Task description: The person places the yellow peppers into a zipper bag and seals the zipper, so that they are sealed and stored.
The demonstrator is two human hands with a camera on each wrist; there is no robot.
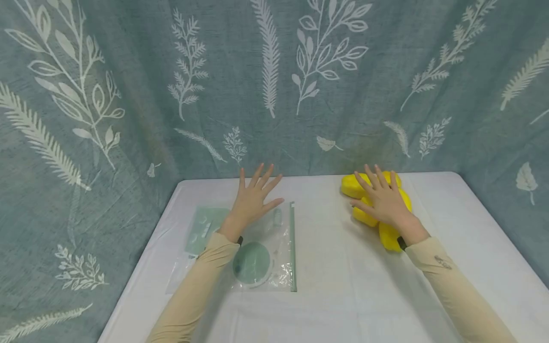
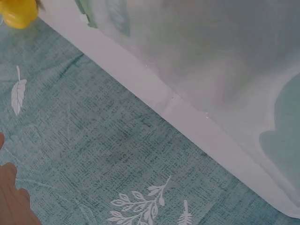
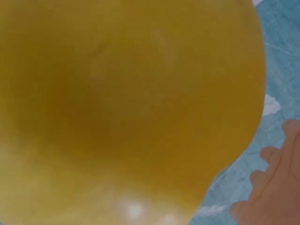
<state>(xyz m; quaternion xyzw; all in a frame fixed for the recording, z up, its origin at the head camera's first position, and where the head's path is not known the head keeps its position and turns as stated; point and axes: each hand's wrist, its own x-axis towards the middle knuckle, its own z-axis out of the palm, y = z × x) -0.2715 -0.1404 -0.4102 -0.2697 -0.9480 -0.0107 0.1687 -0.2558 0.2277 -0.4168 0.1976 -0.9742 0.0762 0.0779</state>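
A clear plastic zip bag (image 1: 280,267) with green printed shapes and a green zip strip (image 1: 293,247) along its right side lies flat on the table. My left hand (image 1: 250,202) is over the bag's far part, palm down with fingers straight and spread. Several smooth, rounded yellow things (image 1: 389,237), like peppers or fruit, are grouped at the right. Over them is my right hand (image 1: 386,202), fingers spread, covering part of the group; whether it touches them I cannot tell. One yellow thing (image 3: 131,93) fills most of the right wrist view. Neither hand holds anything.
The table (image 1: 330,305) has a white cover. Behind and at both sides hangs a blue-green curtain (image 1: 274,138) with white leaf patterns, close to the table's far edge. White table surface lies between the bag and the yellow things.
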